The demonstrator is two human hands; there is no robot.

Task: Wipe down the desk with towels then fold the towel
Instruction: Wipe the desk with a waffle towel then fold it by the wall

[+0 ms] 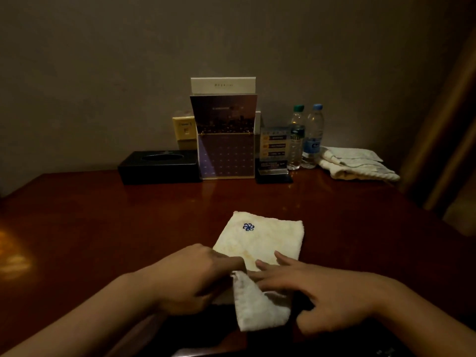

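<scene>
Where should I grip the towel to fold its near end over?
Pinch the towel at its loose near flap's bottom corners, coming from the front: that end droops free, seemingly off the desk edge, while the far half lies flat.

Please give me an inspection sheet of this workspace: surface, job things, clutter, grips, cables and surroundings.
Surface: dark glossy desk, dimly lit.
Job's things: folded towel with blue emblem, front centre; near corner loose.
Clutter: tissue box, brochure holder, sign stand, green-capped bottle, blue-capped bottle, rumpled second towel, all along the back.
Grips: left hand pinches the towel's near edge; right hand rests flat on it.
Cables: nothing seen.
Surroundings: plain wall, socket plate.
</scene>
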